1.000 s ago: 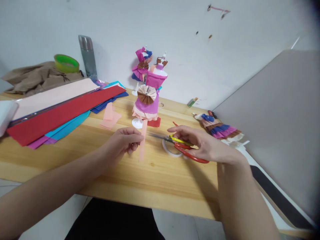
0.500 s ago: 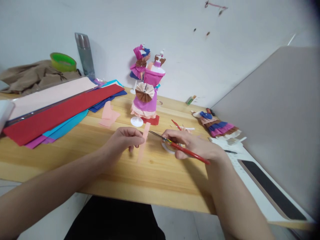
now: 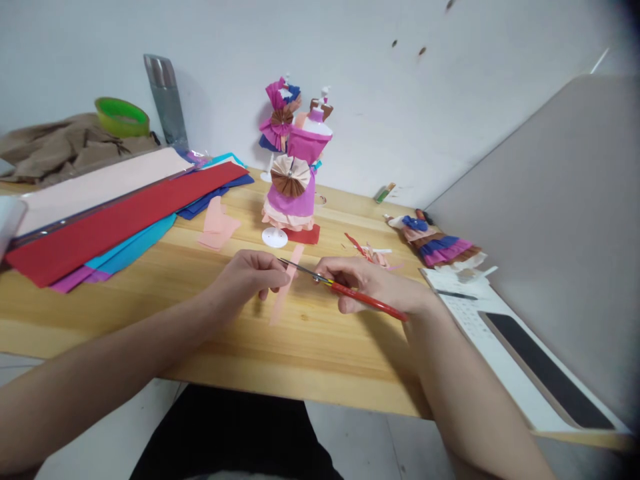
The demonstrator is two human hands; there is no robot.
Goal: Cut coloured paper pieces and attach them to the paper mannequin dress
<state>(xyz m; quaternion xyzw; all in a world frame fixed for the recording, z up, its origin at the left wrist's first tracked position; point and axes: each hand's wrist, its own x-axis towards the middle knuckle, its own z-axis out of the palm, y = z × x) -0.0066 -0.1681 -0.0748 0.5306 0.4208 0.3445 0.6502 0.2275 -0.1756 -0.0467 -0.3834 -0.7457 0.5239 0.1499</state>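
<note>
My left hand (image 3: 257,272) pinches a narrow pale-pink paper strip (image 3: 281,300) near its middle, holding it above the table. In my right hand (image 3: 363,283) are red-handled scissors (image 3: 367,298), gripped around the handles. Their blades reach left across the strip, close to my left fingertips; whether they cut into it cannot be made out. Just behind stands a small dress form (image 3: 310,143) in a magenta paper dress with a fan rosette (image 3: 291,176) at the waist. More pink paper pieces (image 3: 219,225) lie left of it.
Coloured paper sheets (image 3: 130,217) spread over the left side, with a green tape roll (image 3: 123,117) and a bottle (image 3: 167,100) behind. Paper scraps (image 3: 373,253), a ruffled paper dress (image 3: 435,243) and a phone (image 3: 540,367) on white paper lie right. A second dress form (image 3: 280,117) stands behind.
The scissors have moved left, so their blades now cross the pink strip instead of stopping short of it. My left hand keeps its pinch. The camera view has shifted slightly.
</note>
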